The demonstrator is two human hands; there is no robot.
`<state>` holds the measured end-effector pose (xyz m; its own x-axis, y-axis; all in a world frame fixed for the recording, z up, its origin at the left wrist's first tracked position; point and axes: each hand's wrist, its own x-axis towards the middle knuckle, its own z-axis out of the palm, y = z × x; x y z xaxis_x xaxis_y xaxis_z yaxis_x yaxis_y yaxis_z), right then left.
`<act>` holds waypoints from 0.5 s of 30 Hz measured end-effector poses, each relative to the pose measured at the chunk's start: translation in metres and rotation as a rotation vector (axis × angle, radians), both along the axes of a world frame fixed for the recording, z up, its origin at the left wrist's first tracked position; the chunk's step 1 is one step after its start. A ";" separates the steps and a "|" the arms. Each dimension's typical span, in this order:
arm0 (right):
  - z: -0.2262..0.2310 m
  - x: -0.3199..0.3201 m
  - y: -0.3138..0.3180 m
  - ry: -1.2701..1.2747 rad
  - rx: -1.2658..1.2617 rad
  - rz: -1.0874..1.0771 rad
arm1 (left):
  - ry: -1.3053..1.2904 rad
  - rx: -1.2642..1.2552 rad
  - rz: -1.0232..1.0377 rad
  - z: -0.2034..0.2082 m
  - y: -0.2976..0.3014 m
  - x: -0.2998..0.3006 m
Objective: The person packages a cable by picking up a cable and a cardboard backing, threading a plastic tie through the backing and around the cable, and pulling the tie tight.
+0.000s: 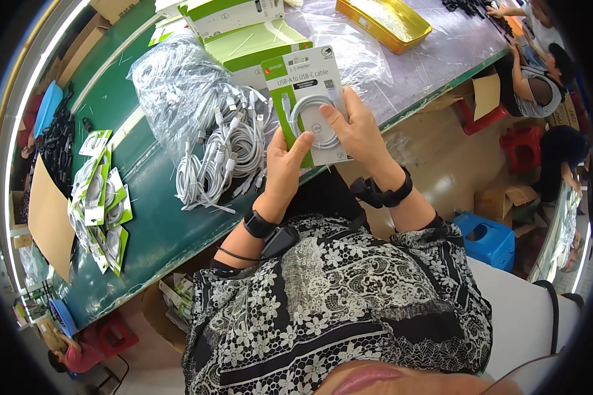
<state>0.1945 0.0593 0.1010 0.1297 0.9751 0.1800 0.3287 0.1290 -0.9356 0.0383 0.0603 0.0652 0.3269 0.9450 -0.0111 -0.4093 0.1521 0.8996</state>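
Cable pack [304,93], a green-and-white card with a pale coil on its front, is up between both hands, its lower part seen over the near edge of the table [155,247]. Its long axis points away from the wearer's body, the top end leaning left. From where I stand, the left hand [283,164] grips the lower left side and the right hand [366,131] grips the right side, both thumbs on the front; the right thumb lies across the coil.

Just left of the card, nearer the left hand, a heap of loose white cables [234,148] spills from a clear plastic bag [168,85] towards that near edge. Beyond the card sits a green carton [260,56]; well off toward the table's left end lies a pile of packed cable cards [97,204]. A yellow tray [370,29] stands near the far side, right of the carton.

The fingers behind the card and its back are hidden, and I can't judge its height above the tabletop. The carton is cut off at the top, and the black heap [53,138] at far left is hard to make out.
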 end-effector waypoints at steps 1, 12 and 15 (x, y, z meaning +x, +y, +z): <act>0.002 -0.002 -0.003 -0.009 0.013 0.004 | 0.053 0.014 -0.002 0.001 0.001 0.000; 0.006 -0.005 0.010 -0.174 0.204 -0.122 | 0.207 0.262 0.137 -0.022 0.002 0.003; 0.017 -0.009 0.014 -0.617 0.654 -0.454 | 0.241 0.279 0.126 -0.026 0.002 0.003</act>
